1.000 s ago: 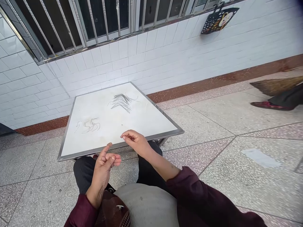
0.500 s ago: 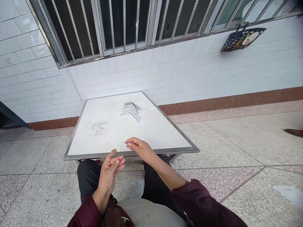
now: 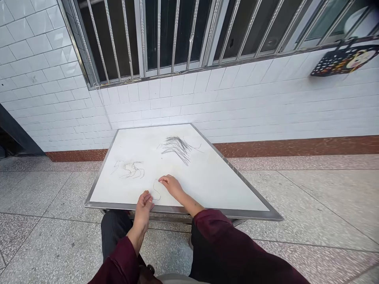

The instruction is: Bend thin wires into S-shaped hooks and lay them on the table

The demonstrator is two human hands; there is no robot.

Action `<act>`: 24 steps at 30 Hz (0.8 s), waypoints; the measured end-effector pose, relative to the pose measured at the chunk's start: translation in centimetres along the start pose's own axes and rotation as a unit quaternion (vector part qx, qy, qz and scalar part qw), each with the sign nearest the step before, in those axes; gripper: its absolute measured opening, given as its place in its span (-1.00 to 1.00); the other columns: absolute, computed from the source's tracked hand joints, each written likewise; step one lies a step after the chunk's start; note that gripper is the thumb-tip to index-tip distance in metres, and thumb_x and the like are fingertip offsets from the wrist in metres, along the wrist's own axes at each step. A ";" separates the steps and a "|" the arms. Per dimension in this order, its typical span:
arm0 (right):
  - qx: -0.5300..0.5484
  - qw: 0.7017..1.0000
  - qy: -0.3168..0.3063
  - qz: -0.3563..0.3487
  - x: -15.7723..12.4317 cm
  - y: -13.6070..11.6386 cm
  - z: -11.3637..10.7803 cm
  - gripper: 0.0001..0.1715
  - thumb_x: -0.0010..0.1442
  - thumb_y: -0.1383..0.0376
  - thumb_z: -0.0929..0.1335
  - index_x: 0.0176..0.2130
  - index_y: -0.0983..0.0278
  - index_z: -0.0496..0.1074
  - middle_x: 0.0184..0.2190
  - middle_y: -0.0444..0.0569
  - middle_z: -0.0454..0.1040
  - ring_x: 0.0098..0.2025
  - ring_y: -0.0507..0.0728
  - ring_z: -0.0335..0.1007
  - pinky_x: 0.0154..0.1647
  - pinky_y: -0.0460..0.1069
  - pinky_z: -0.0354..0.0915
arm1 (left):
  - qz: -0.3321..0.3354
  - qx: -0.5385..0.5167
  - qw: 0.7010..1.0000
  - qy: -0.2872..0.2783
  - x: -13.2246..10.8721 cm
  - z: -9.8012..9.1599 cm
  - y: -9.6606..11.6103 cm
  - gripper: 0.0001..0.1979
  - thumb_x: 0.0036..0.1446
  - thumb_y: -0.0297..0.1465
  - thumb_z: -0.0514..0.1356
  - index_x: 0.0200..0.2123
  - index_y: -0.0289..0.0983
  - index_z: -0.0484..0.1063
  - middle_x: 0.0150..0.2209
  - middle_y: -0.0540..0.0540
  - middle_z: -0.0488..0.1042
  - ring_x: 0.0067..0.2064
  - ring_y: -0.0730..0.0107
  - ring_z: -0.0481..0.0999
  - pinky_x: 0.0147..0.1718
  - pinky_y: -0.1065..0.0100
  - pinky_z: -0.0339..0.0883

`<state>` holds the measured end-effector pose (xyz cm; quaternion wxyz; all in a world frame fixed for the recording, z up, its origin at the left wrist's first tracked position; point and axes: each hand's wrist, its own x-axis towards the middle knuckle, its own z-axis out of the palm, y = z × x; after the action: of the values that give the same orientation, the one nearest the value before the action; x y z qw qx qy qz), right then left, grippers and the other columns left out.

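Note:
A thin, dark, bent wire (image 3: 160, 195) hangs in an S-shaped curve between my hands over the near part of the white table. My right hand (image 3: 172, 187) pinches at its upper end, thumb and fingertips pressed together. Close to the front edge, my left hand (image 3: 143, 207) has its fingers closed at the wire's lower end. A loose group of curved wires (image 3: 132, 169) lies to the left on the tabletop. Farther back is a denser pile of dark bent wires (image 3: 179, 148), a few of them straying to the right.
The white tabletop (image 3: 225, 185) has a grey metal rim and stands against a white tiled wall (image 3: 166, 100). Above it is a window with metal bars (image 3: 174, 35). A dark patterned bag (image 3: 340, 63) hangs from the bars at the right. Speckled floor tiles surround the table.
The view has shifted, so the table sits lower. My left hand has moved up over the table's front edge and its fingers have closed. More of the wire's curve now shows between the hands.

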<state>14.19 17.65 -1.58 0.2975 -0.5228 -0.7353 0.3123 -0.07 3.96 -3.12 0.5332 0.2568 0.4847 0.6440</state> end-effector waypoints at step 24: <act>-0.031 0.998 0.003 -0.056 14.9 1.8 4.4 -0.72 0.28 0.31 0.27 -0.23 0.14 0.58 -0.22 -0.02 0.46 -0.08 0.17 0.26 -0.02 0.05 0.19 | 0.458 0.612 0.642 0.058 2.9 -9.5 -1.9 -0.42 0.20 -0.59 0.10 0.27 -0.17 0.19 -0.12 -0.17 0.55 -0.23 0.28 0.53 -0.21 0.28 0.37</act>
<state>7.72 31.65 -4.08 0.2998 -0.4909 -0.7719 0.2706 -8.15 3.32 -9.14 -0.1385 0.6758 0.6187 0.3760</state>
